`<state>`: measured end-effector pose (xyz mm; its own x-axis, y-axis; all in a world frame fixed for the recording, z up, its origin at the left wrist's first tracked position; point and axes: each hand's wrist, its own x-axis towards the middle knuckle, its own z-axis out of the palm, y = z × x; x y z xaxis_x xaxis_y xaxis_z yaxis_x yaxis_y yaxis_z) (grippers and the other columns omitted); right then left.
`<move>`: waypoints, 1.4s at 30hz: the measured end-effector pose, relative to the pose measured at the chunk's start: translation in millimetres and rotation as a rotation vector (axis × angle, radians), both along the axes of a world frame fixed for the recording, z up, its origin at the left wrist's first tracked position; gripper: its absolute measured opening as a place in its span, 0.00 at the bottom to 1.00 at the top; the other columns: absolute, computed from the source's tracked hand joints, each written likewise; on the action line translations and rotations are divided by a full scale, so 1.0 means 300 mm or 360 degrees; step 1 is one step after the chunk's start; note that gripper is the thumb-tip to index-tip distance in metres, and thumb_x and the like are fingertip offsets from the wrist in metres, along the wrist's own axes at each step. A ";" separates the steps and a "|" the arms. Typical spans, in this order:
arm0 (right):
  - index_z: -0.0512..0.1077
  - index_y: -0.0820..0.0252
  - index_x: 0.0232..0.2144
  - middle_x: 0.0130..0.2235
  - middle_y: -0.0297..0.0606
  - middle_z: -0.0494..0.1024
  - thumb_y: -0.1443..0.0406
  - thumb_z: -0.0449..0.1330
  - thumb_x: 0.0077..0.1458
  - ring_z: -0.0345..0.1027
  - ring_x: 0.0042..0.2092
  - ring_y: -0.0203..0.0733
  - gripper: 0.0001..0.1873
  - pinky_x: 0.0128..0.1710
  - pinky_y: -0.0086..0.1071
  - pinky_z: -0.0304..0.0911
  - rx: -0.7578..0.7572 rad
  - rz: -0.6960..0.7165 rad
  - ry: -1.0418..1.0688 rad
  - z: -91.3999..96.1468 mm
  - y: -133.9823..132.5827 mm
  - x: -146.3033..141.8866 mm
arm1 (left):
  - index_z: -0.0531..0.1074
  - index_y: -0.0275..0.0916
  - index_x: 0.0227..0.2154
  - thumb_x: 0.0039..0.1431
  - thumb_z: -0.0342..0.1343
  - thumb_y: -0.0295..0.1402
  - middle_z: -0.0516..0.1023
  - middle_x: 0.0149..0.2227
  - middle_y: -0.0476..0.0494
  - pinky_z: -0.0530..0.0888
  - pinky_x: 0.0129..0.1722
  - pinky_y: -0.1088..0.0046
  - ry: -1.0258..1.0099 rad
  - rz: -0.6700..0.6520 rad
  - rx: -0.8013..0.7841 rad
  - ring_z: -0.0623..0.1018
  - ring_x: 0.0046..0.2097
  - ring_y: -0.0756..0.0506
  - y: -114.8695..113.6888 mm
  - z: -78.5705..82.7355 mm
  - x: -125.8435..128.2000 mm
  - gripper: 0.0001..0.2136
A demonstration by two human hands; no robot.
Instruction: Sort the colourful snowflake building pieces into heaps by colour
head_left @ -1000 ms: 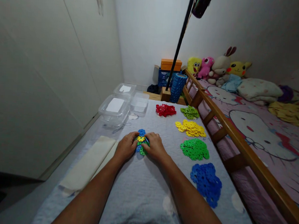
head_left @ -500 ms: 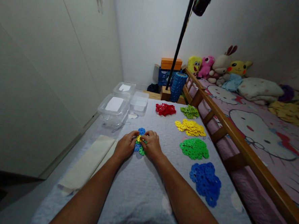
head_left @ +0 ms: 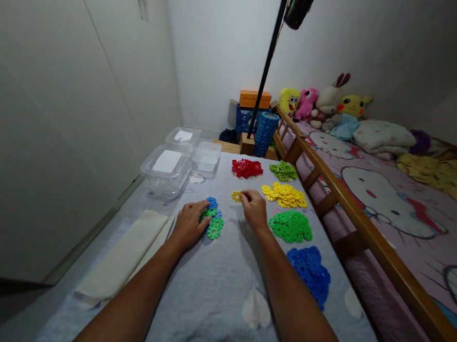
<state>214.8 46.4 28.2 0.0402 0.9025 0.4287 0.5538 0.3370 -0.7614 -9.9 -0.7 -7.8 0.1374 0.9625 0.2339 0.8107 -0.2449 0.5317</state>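
Note:
My left hand (head_left: 189, 224) rests with curled fingers on a small joined cluster of blue and green snowflake discs (head_left: 212, 219) on the grey quilt (head_left: 213, 289). My right hand (head_left: 254, 207) is lifted away to the right and pinches one yellow disc (head_left: 236, 196) at its fingertips. Sorted heaps lie along the right side: red discs (head_left: 246, 168), light green discs (head_left: 283, 170), yellow discs (head_left: 285, 194), green discs (head_left: 290, 226) and blue discs (head_left: 309, 269).
Clear plastic tubs with lids (head_left: 167, 168) stand at the back left. A folded cream cloth (head_left: 124, 257) lies at the left edge. A wooden bed rail (head_left: 349, 214) runs along the right, with plush toys (head_left: 325, 102) beyond. A black pole (head_left: 264, 70) rises behind.
My right hand pulled the yellow disc off the cluster and moved up and to the right with it. My left hand stayed on the blue and green cluster. The camera shifted slightly.

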 end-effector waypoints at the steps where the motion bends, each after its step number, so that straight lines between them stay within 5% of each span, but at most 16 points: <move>1: 0.76 0.59 0.30 0.33 0.36 0.78 0.66 0.56 0.56 0.69 0.36 0.40 0.08 0.41 0.31 0.62 -0.0054 -0.0062 -0.0025 0.018 0.029 0.048 | 0.69 0.43 0.58 0.62 0.53 0.40 0.74 0.59 0.41 0.67 0.57 0.52 0.0025 -0.0006 -0.0018 0.70 0.57 0.36 -0.001 -0.002 0.000 0.22; 8: 0.76 0.61 0.31 0.32 0.37 0.79 0.69 0.57 0.50 0.69 0.35 0.40 0.07 0.37 0.30 0.59 -0.0337 -0.0588 -0.0454 0.088 0.205 0.372 | 0.70 0.44 0.57 0.58 0.57 0.37 0.75 0.59 0.42 0.67 0.57 0.53 0.0052 -0.0035 -0.0056 0.71 0.57 0.35 -0.003 0.005 -0.002 0.23; 13: 0.77 0.60 0.33 0.36 0.39 0.80 0.70 0.57 0.51 0.70 0.38 0.40 0.09 0.38 0.29 0.59 -0.0437 -0.0692 -0.0755 0.080 0.255 0.432 | 0.70 0.43 0.57 0.57 0.57 0.37 0.75 0.58 0.41 0.67 0.57 0.53 0.0058 -0.0036 -0.0059 0.71 0.57 0.35 -0.002 0.007 -0.002 0.23; 23: 0.79 0.61 0.41 0.43 0.48 0.81 0.71 0.55 0.56 0.73 0.44 0.45 0.14 0.40 0.31 0.60 -0.0696 -0.0784 -0.1056 0.062 0.289 0.383 | 0.71 0.43 0.56 0.58 0.57 0.37 0.75 0.59 0.41 0.67 0.57 0.53 0.0044 -0.0058 -0.0033 0.71 0.57 0.36 -0.005 0.004 -0.007 0.22; 30: 0.79 0.62 0.38 0.41 0.50 0.80 0.70 0.54 0.56 0.71 0.44 0.47 0.13 0.42 0.34 0.60 -0.0456 -0.0816 -0.1011 0.098 0.238 0.333 | 0.72 0.43 0.55 0.57 0.56 0.36 0.76 0.57 0.41 0.67 0.57 0.54 0.0028 -0.0064 -0.0031 0.72 0.57 0.36 -0.007 0.012 -0.006 0.21; 35: 0.77 0.62 0.33 0.36 0.42 0.79 0.70 0.54 0.56 0.69 0.39 0.42 0.11 0.42 0.31 0.60 -0.0235 -0.0425 -0.0723 0.081 0.126 0.180 | 0.73 0.44 0.54 0.58 0.54 0.34 0.78 0.55 0.42 0.68 0.57 0.55 -0.0010 -0.0079 -0.0046 0.73 0.56 0.38 -0.008 0.023 -0.002 0.20; 42: 0.77 0.61 0.38 0.41 0.42 0.80 0.69 0.58 0.55 0.69 0.45 0.44 0.10 0.50 0.35 0.60 -0.0285 0.0203 -0.0555 -0.058 -0.043 -0.051 | 0.70 0.42 0.56 0.60 0.52 0.35 0.76 0.56 0.41 0.67 0.59 0.55 -0.0158 -0.0070 0.0033 0.72 0.57 0.39 -0.001 -0.001 -0.011 0.21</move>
